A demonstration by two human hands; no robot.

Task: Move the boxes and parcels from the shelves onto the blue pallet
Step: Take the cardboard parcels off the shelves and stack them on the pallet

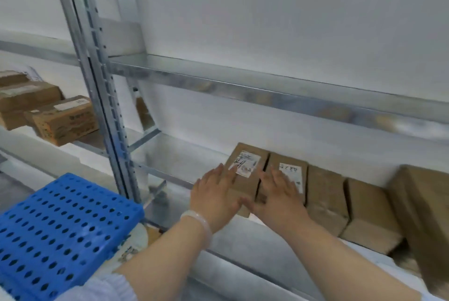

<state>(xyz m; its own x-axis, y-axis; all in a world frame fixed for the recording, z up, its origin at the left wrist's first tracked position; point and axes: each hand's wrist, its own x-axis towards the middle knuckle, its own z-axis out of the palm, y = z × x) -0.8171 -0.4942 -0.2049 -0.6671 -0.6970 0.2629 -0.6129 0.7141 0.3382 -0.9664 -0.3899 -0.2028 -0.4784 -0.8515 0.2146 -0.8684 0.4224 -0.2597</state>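
A row of several brown cardboard boxes stands on a metal shelf (184, 162). My left hand (215, 197) lies flat with straight fingers on the leftmost box (245, 167), which has a white label. My right hand (279, 195) lies flat on the second box (290, 173), also labelled. Two plain boxes (325, 193) (366, 210) follow to the right. A larger box (425, 206) stands at the far right. The blue perforated pallet (58, 227) is at the lower left, with nothing on its visible top.
A grey upright post (107, 96) divides the shelving. Left of it, three brown boxes (63, 119) sit on another shelf. An upper shelf beam (243, 86) runs above the boxes. A white wall lies behind.
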